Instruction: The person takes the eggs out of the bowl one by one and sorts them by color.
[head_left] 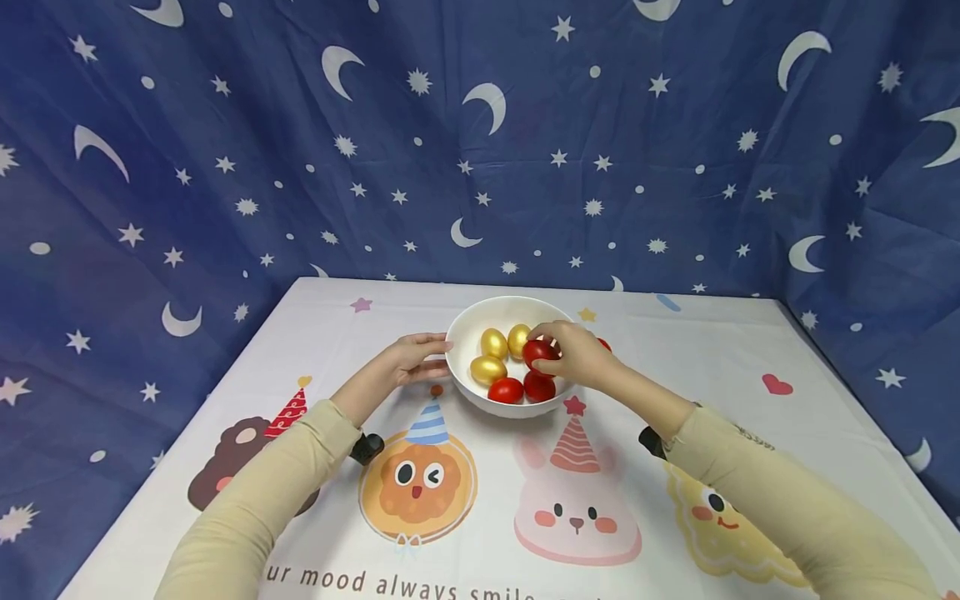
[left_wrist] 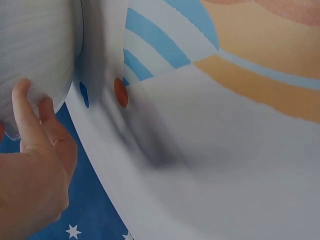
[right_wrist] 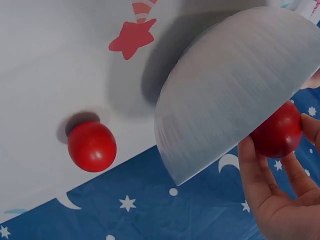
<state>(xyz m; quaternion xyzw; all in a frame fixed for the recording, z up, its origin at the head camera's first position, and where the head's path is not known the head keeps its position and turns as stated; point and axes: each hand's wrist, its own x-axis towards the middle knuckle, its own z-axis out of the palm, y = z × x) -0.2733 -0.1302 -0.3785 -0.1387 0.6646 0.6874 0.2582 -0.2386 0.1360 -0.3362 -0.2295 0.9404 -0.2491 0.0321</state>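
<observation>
A white bowl [head_left: 511,410] stands on the table, with three golden eggs [head_left: 488,370] and two red eggs [head_left: 506,390] inside. My right hand [head_left: 581,357] reaches over the bowl's right rim and grips another red egg [head_left: 539,353] between thumb and fingers. In the right wrist view this held egg [right_wrist: 278,131] shows above the rim, fingertips around it. My left hand [head_left: 408,358] is at the bowl's left side, its fairly straight fingers touching the outer wall. The left wrist view shows two fingertips [left_wrist: 22,87] against the wall.
One red egg [right_wrist: 92,146] lies on the table right of the bowl, mostly hidden behind my right hand in the head view. The white tablecloth [head_left: 697,350] bears cartoon prints. A blue curtain [head_left: 480,167] with moons and stars hangs behind the table.
</observation>
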